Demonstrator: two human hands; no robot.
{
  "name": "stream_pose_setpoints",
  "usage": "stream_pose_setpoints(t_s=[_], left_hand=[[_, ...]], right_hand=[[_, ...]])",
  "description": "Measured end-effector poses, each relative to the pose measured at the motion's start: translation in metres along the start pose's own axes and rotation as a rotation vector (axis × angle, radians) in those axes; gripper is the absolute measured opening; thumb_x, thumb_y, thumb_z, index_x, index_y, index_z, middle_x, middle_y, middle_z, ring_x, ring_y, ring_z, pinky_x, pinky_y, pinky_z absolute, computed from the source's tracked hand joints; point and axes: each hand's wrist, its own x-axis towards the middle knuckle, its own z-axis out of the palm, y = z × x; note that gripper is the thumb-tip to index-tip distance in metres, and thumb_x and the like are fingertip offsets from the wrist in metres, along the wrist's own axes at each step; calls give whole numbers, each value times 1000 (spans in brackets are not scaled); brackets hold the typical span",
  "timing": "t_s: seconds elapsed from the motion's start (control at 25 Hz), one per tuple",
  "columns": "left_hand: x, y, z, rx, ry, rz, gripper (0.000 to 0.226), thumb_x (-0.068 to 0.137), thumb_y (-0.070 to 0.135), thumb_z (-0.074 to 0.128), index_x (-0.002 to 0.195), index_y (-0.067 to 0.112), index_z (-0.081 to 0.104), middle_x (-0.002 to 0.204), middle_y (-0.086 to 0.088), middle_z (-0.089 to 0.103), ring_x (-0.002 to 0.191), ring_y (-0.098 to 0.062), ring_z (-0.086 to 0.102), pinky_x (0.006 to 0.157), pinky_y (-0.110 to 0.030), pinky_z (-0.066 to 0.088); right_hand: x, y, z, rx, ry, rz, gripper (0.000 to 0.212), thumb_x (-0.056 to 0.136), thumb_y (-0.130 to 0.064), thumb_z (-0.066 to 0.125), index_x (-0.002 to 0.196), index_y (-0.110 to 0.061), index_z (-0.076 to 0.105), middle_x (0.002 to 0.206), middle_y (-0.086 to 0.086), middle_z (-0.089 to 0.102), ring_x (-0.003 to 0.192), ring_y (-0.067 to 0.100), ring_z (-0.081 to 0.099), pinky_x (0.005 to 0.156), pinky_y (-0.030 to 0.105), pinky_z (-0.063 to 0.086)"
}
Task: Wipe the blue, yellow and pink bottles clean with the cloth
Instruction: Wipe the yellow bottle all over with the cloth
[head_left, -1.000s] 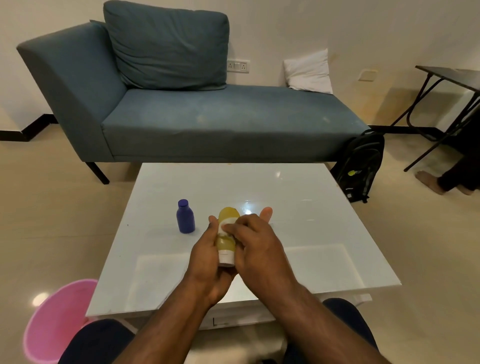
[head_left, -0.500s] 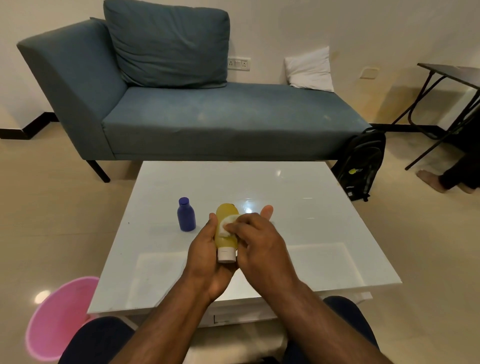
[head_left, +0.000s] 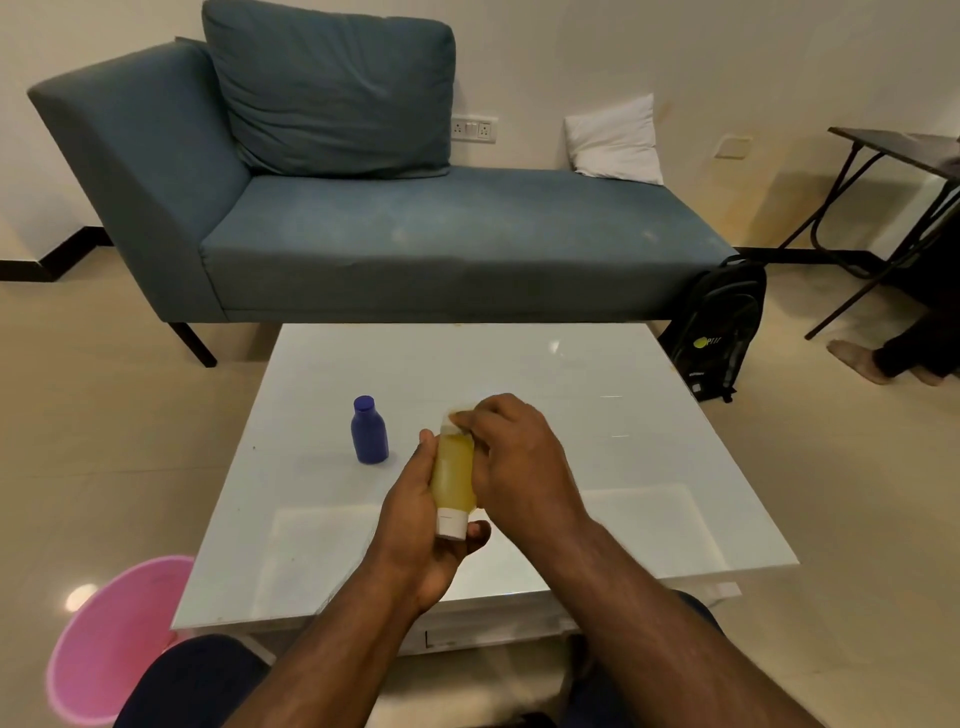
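A: Yellow bottle (head_left: 453, 475) position?

B: Held above the table (head_left: 597, 415), near its front edge. The long axis runs away from the person: white cap toward the body, base toward the sofa (head_left: 415, 244).

A: Left hand (head_left: 415, 525)?

B: It cradles the bottle from the left and below. The fingers are curled around the body; one fingertip shows just past the cap.

A: Right hand (head_left: 511, 457)?

B: It lies against the bottle's right side and over the far end. The fingers are bunched and pinch a pale scrap there, probably the cloth (head_left: 451, 420). Most of it is hidden.

A: Which relation governs the next stroke?

B: The cloth sits at the base end, so the unwiped run lies toward the cap, along the axis and back to the body. The right hand is the nearer one for that stroke.

A: Other bottles?

B: Blue bottle (head_left: 369, 430) stands upright on the table, just left of the hands. No pink bottle is visible.
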Motion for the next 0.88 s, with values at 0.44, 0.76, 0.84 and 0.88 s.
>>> stream_pose_setpoints(t_s=[0.44,0.76,0.84,0.88], left_hand=[[3,5,-4,-19,-27,35,46,94,52,54,119,15,65,102,-10,76,87,-24,71,80,-41,53],[12,15,-12,-269,29,-45,56,93,52,58,125,6,59,82,-11,70,70,-23,72,62,-34,62],[8,13,-10,-268,-3,-49,52,96,50,54,124,7,58,86,-13,74,75,-25,75,64,-35,61],[6,11,-9,-259,-19,-44,49,97,50,53,124,9,58,90,-14,76,79,-26,76,66,-37,61]], right_hand=[[-9,9,4,146,45,43,26,90,-12,56,113,-14,67,103,-1,59,92,2,50,85,33,52],[-52,-14,17,227,8,-39,29,88,-7,55,112,-18,66,105,-5,57,94,8,56,80,21,51],[-38,-9,15,302,49,38,27,88,-4,57,108,-17,69,103,-4,59,92,6,58,80,17,50],[-32,-7,13,329,72,89,25,89,-5,58,107,-18,69,103,-4,60,92,5,58,80,14,49]])
